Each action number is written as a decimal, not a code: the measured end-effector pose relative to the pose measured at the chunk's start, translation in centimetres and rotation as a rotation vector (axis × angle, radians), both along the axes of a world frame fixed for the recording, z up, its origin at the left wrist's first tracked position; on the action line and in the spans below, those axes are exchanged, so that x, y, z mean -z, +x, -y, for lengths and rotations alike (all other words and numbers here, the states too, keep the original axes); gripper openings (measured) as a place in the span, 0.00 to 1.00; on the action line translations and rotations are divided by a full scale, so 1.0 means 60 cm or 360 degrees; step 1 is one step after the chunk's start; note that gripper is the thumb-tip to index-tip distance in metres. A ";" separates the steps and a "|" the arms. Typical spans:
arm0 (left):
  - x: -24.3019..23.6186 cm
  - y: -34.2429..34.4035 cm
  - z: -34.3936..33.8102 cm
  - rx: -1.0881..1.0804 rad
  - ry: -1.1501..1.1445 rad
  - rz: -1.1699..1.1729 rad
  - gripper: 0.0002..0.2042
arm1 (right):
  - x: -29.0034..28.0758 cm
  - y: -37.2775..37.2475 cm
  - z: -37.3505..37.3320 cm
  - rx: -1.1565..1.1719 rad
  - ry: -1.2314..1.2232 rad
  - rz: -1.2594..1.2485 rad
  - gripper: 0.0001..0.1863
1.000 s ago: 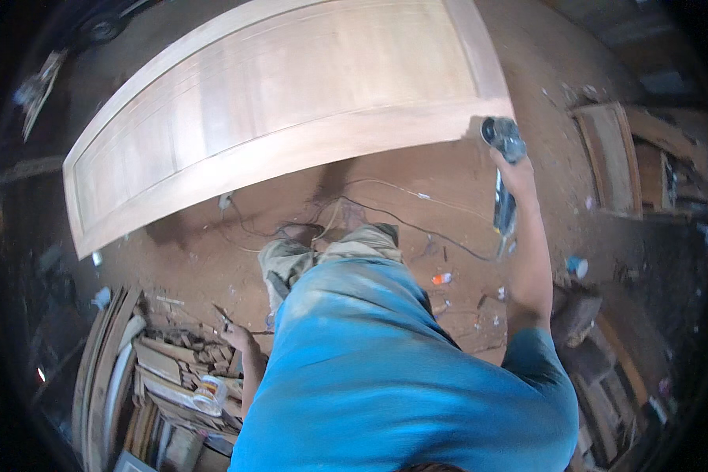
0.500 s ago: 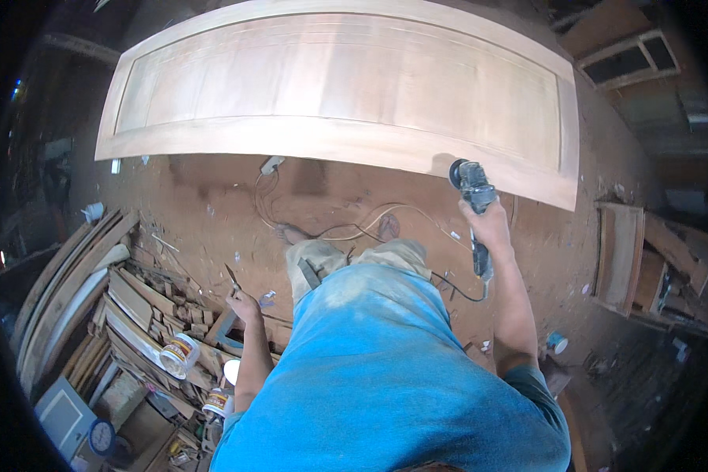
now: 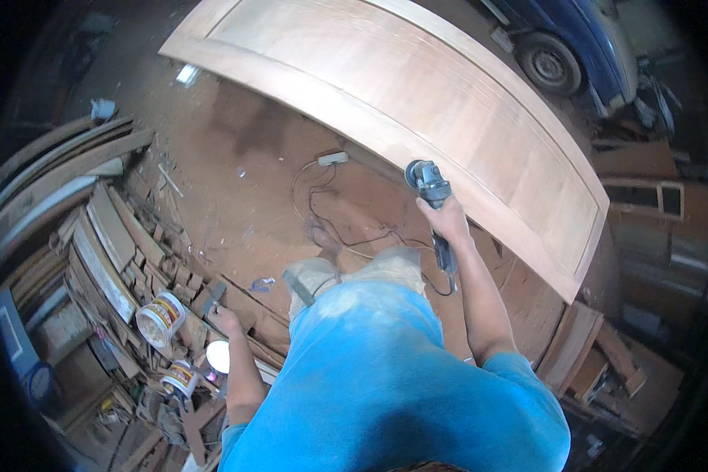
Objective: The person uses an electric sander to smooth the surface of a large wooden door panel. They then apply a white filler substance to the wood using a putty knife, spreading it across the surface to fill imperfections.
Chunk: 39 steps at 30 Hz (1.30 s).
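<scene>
My right hand is wrapped round the body of an angle grinder with a round disc at its head. The grinder's head is at the near edge of a pale wooden door; whether the disc touches the wood I cannot tell. The door lies flat and raised off the floor, with a framed panel and thin grooves. Down at my left side, my left hand is closed on a putty knife with a flat, dark, wide blade. That knife hangs over wood scraps, away from the door.
A power strip and looping cords lie on the brown floor by my feet. Stacked planks and white buckets crowd the left side. Wooden frames stand at right. A blue vehicle is beyond the door.
My view has turned left, so the door now slants down to the right. The grinder sits farther left along the door's near edge. My left hand has turned the putty knife, showing its flat blade.
</scene>
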State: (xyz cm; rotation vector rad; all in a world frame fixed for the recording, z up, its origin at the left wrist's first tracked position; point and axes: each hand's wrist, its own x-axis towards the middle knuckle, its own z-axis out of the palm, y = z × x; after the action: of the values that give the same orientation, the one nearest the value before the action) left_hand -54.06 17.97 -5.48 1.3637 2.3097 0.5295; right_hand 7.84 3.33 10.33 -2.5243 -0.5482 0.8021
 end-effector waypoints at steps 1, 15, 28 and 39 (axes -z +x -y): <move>0.003 -0.028 -0.009 -0.0026 0.0018 -0.0048 0.21 | 0.014 0.001 -0.037 -0.0049 -0.0004 0.0014 0.28; -0.027 -0.046 0.122 -0.0605 -0.0395 -0.0100 0.17 | 0.058 -0.067 -0.512 -0.0602 0.0124 0.0113 0.32; 0.158 -0.045 -0.115 -0.1097 -0.0179 0.0366 0.16 | 0.109 -0.060 -0.925 -0.0767 0.0194 0.0152 0.33; 0.096 -0.028 -0.726 -0.0564 0.0319 0.0084 0.18 | 0.085 -0.166 -1.240 -0.1126 0.0125 0.0004 0.35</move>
State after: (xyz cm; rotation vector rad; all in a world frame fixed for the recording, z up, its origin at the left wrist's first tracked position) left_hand -55.72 61.56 -11.22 1.0059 2.5215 0.9150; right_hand -2.10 77.70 5.22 -2.2491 -1.4822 0.9769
